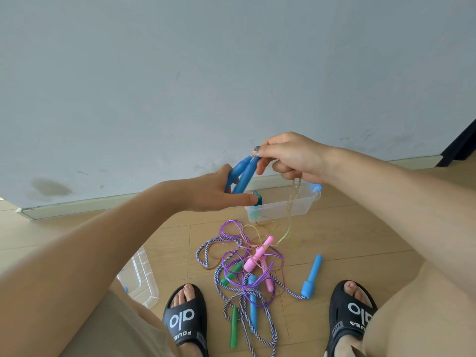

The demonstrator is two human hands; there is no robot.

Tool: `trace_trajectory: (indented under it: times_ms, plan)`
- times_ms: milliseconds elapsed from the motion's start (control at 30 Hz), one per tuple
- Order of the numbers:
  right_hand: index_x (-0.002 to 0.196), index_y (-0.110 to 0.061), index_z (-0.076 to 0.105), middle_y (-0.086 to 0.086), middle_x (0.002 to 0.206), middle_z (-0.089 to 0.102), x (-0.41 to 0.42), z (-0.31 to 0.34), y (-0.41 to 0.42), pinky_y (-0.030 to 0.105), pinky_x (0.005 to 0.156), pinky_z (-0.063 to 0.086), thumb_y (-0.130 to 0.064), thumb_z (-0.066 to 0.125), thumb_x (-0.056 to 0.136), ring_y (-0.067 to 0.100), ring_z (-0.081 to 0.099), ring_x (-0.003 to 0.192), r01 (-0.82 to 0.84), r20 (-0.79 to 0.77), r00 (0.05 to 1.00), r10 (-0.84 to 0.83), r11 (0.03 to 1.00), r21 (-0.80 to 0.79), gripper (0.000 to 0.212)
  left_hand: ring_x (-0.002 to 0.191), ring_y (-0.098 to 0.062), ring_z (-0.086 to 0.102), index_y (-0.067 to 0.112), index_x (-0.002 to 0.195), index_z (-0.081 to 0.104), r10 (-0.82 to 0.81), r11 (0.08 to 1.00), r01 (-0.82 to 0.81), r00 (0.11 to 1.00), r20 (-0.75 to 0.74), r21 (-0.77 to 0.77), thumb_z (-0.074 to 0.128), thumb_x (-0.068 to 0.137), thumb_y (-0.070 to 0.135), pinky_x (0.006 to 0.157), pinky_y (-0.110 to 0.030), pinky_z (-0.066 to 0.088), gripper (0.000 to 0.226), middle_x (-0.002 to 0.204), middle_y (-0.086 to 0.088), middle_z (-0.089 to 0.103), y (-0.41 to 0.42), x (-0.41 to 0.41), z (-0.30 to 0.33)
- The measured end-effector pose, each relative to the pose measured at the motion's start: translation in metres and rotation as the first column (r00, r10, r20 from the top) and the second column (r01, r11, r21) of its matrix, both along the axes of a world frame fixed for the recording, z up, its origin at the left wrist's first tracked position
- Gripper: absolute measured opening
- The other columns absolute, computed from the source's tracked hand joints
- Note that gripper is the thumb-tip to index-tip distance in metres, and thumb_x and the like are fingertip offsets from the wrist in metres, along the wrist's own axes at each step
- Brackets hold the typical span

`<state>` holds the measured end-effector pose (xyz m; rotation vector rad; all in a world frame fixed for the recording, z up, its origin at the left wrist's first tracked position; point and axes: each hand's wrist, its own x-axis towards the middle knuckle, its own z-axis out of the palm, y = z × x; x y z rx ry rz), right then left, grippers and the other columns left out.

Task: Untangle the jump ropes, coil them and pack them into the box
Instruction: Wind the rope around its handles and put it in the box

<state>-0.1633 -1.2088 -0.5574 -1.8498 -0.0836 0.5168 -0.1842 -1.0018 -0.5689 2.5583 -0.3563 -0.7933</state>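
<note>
My right hand (291,158) pinches the tips of two blue handles (243,176) and holds the thin yellowish rope (289,210) that hangs from them to the floor. My left hand (219,191) is at the lower ends of the handles, index finger stretched out, other fingers behind them. Below them stands the clear plastic box (283,202) by the wall, with something green-blue inside. On the floor lies a tangle: a purple rope (231,256), pink handles (255,258), a blue-white braided rope (244,320), light-blue handles (313,276) and green handles (234,328).
A clear lid (140,276) lies on the wooden floor at the left by my knee. My feet in black slippers (184,318) flank the tangle. A grey wall with a white skirting board (103,202) stands right behind the box.
</note>
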Motion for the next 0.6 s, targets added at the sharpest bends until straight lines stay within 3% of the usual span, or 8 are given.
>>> trace_trajectory:
  times_ms: [100, 167, 300, 467, 533, 600]
  plan:
    - [0.099, -0.009, 0.062, 0.003, 0.078, 0.074, -0.001, 0.003, 0.005, 0.02, 0.04, 0.019, -0.023, 0.054, 0.1, 0.01, 0.02, 0.044, 0.047, -0.03, 0.999, -0.045, 0.997, 0.06, 0.016, 0.071, -0.015, 0.055, 0.017, 0.109, 0.037, 0.079, 0.997, -0.077, 0.993, 0.093, -0.021, 0.063, 0.081, 0.068, 0.067, -0.032, 0.045, 0.064, 0.089, -0.001, 0.055, -0.008, -0.002, -0.003]
    - [0.099, -0.01, 0.062, 0.004, 0.081, 0.076, 0.0, 0.004, 0.006, 0.02, 0.039, 0.018, -0.023, 0.054, 0.1, 0.01, 0.02, 0.045, 0.076, -0.046, 0.996, -0.072, 0.993, 0.091, 0.015, 0.064, -0.015, 0.05, 0.015, 0.104, 0.035, 0.112, 0.993, -0.103, 0.973, 0.2, -0.057, 0.062, 0.089, 0.054, 0.058, -0.029, 0.038, 0.049, 0.086, -0.002, 0.052, -0.009, 0.001, -0.007]
    - [0.104, -0.01, 0.063, 0.005, 0.087, 0.078, 0.0, 0.004, 0.003, 0.02, 0.039, 0.019, -0.025, 0.057, 0.098, 0.011, 0.019, 0.045, 0.087, -0.046, 0.995, -0.085, 0.996, 0.038, 0.017, 0.06, -0.018, 0.043, 0.01, 0.098, 0.04, 0.074, 0.997, -0.062, 0.941, 0.33, -0.045, 0.053, 0.098, 0.031, 0.055, -0.03, 0.032, 0.024, 0.081, -0.004, 0.051, -0.003, 0.006, -0.006]
    - [0.1, -0.009, 0.065, 0.001, 0.075, 0.072, 0.002, 0.0, -0.002, 0.02, 0.039, 0.022, -0.034, 0.064, 0.094, 0.01, 0.023, 0.044, 0.083, -0.012, 0.996, -0.083, 0.997, -0.002, 0.025, 0.061, -0.016, 0.046, 0.024, 0.079, 0.043, 0.006, 1.0, -0.014, 0.928, 0.372, 0.019, 0.05, 0.099, 0.034, 0.056, -0.029, 0.035, 0.024, 0.073, 0.003, 0.051, 0.008, 0.009, 0.004]
    - [0.096, -0.011, 0.067, -0.001, 0.066, 0.061, 0.001, -0.002, -0.003, 0.022, 0.04, 0.024, -0.041, 0.064, 0.093, 0.013, 0.027, 0.045, 0.073, 0.08, 0.995, -0.066, 0.993, -0.093, 0.03, 0.063, -0.018, 0.048, 0.024, 0.076, 0.043, -0.018, 0.998, -0.004, 0.921, 0.389, 0.055, 0.049, 0.099, 0.034, 0.057, -0.029, 0.036, 0.026, 0.072, 0.003, 0.051, 0.014, 0.012, 0.006]
    - [0.092, -0.015, 0.068, -0.001, 0.063, 0.054, -0.001, -0.003, -0.002, 0.024, 0.046, 0.03, -0.047, 0.055, 0.096, 0.014, 0.034, 0.049, 0.047, 0.216, 0.976, 0.014, 0.96, -0.276, 0.034, 0.059, -0.017, 0.046, 0.017, 0.078, 0.045, 0.035, 0.999, -0.028, 0.95, 0.312, -0.03, 0.051, 0.098, 0.029, 0.056, -0.027, 0.038, 0.024, 0.069, 0.003, 0.049, 0.02, 0.015, 0.006]
